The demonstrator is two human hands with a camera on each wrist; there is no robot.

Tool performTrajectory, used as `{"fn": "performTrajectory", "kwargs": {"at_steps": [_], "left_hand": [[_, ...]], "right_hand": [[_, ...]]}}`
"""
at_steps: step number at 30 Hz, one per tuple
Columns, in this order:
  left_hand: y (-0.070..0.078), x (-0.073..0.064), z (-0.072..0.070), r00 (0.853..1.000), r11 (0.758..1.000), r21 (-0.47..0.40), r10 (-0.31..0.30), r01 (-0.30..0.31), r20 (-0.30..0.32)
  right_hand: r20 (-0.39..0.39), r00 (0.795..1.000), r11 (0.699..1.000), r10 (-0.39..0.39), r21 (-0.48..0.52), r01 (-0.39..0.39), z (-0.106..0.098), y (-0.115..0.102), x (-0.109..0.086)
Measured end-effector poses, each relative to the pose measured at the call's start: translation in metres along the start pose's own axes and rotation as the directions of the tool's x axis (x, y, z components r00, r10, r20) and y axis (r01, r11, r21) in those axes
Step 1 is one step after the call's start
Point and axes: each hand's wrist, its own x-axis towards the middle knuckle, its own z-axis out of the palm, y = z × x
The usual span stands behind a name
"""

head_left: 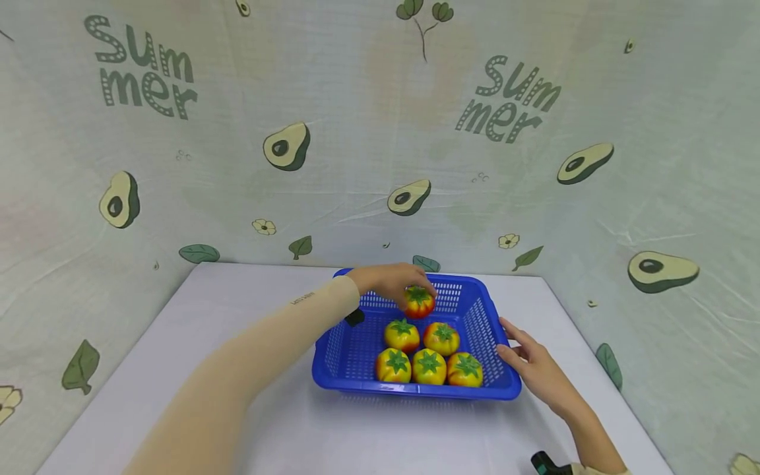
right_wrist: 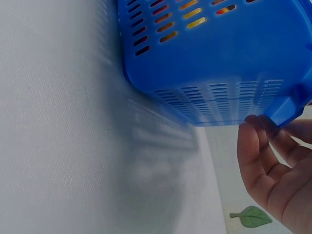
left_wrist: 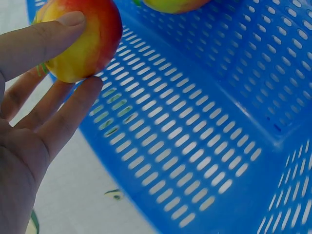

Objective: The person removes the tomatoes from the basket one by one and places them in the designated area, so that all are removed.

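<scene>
A red and yellow tomato [head_left: 419, 302] with a green leafy top is held in my left hand [head_left: 394, 282], above the far part of a blue plastic basket [head_left: 415, 389]. In the left wrist view, the thumb lies across that tomato [left_wrist: 92, 39] and the fingertips touch its underside. Several more tomatoes [head_left: 429, 367] lie in two rows on the basket floor, towards its near right. My right hand [head_left: 540, 369] is at the basket's right side. Its loosely bent fingers [right_wrist: 251, 141] touch the rim from outside in the right wrist view.
The basket stands on a white table [head_left: 279, 422], whose far edge meets a hanging cloth [head_left: 344, 86] printed with avocados and leaves. Cloth also rises along the left and right sides. A black wrist device [head_left: 549, 464] shows at the right forearm.
</scene>
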Motion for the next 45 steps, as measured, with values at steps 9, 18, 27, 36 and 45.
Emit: {"fn": "performTrajectory", "kwargs": {"at_steps": [9,18,27,36,45], "left_hand": [[0.006,-0.033,-0.022,0.999,0.999,-0.004,0.036,-0.036,-0.039],[0.001,-0.065,-0.036,0.996,0.998,-0.058,-0.018,0.013,-0.09],[-0.009,-0.096,-0.052,0.987,0.989,-0.148,-0.045,0.022,-0.153],[-0.018,-0.135,-0.062,0.978,0.981,-0.183,-0.097,0.062,-0.186],[-0.033,-0.169,-0.06,0.957,0.968,-0.218,-0.176,0.126,-0.23]], "right_hand": [[0.009,1.0,1.0,0.013,-0.008,-0.013,-0.001,0.001,0.0],[0.015,1.0,1.0,0.017,-0.013,-0.017,-0.001,0.002,0.002],[0.01,1.0,1.0,0.008,-0.01,-0.008,-0.001,0.003,0.002],[0.017,1.0,1.0,0.002,0.002,-0.002,-0.001,0.002,0.003],[0.02,1.0,1.0,0.007,0.013,-0.007,-0.001,-0.001,0.0]]}}
